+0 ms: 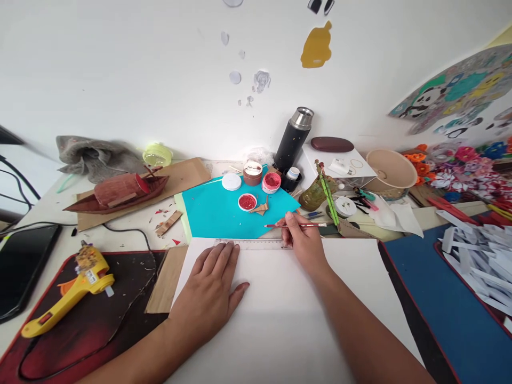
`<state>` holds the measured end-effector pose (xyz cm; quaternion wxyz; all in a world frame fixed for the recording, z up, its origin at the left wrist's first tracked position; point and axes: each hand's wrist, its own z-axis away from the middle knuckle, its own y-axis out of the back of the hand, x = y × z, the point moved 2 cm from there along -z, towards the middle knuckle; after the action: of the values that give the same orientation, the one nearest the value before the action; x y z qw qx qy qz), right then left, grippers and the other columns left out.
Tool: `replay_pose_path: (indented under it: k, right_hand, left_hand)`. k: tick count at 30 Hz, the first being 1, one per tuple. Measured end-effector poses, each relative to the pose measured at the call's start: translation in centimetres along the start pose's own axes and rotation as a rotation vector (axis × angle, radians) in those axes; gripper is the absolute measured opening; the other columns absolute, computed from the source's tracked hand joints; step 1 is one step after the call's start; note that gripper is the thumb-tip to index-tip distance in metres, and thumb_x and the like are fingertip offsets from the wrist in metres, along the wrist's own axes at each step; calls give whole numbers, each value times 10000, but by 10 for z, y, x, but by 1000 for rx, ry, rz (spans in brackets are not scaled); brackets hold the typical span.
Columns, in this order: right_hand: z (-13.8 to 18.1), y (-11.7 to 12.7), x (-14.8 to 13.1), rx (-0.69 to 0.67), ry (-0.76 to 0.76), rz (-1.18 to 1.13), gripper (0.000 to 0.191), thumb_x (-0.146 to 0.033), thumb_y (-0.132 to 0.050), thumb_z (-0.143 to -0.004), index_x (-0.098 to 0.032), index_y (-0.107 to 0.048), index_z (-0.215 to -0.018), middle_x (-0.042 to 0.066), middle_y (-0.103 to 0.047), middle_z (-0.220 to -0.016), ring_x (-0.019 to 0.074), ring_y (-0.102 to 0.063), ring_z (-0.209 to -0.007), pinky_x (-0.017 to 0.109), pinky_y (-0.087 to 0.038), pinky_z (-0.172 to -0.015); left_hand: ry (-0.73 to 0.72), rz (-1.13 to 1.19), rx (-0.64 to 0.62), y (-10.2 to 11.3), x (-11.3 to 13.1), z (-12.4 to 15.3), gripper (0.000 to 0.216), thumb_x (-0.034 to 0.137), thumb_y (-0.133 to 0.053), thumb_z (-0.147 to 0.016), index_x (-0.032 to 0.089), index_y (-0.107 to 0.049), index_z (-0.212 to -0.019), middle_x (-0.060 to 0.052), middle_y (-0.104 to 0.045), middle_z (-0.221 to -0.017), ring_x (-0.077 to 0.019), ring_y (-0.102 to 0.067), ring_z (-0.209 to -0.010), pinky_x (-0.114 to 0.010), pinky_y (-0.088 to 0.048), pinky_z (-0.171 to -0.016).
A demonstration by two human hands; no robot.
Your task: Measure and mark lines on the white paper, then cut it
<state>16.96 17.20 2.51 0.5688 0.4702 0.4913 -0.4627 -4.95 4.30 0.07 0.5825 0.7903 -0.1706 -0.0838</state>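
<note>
My left hand (212, 288) lies flat on a large white sheet (288, 320), its fingers stretched out. Its fingertips rest at the left part of a clear ruler (260, 245) along the sheet's far edge. My right hand (302, 242) is closed around a thin red pencil (314, 225), held nearly level with its pale tip pointing left. The lower fingers of this hand are at the ruler's right end. Just beyond the sheet lies a turquoise sheet (216, 213), bearing an open jar of red paint (272, 182) and a red-filled lid (247, 202).
A yellow glue gun (72, 293) and its cord lie on the left mat. Behind stand a reddish model boat (120, 193), a black flask (294, 136) and a beige bowl (390, 168). White paper strips (480, 261) pile up at right, near colourful flowers (464, 165).
</note>
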Motion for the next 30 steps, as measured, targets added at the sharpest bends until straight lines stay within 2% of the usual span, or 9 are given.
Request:
replay_pose_path:
  k: [9,16,25,30]
  right_hand:
    - [0,0,-2,-2,2,-39,624,-833,-698,-888,-211,-746,-863,-20,-583,-633,135,-519,-498,271,-378,-445]
    - [-1,-1,-2,8,-19,-38,662,-855,-694,-878,-207,-719,-741,-29,-530,-496,137,-486,-464,281,-376,-468]
    - [-1,-3,-2,51,-49,-149,685,-861,-792,-782,-202,-681,-629,-60,-421,-460,123,-459,-439,273,-408,-447]
    - [0,-4,-3,37,-14,-151,690,-847,-761,-828,-201,-671,-604,-65,-387,-441,127,-453,-428,274,-421,-435]
  left_hand:
    - [-5,4,-6,2,0,0,651,511,-433,-1115,98,-512,-1612,-205,-635,-1554,-367,-588,-1424,-531,-421,-1216]
    - [-31,-34,-13,4,1,-2,657,503,-396,-1130,31,-544,-1562,-223,-644,-1536,-374,-589,-1400,-533,-397,-1221]
    - [-39,-50,-8,5,1,-2,652,499,-378,-1139,22,-560,-1545,-221,-656,-1515,-369,-589,-1391,-523,-385,-1216]
    - [-27,-60,14,1,1,-1,673,524,-325,-1148,33,-572,-1537,-202,-663,-1517,-356,-580,-1396,-520,-381,-1220]
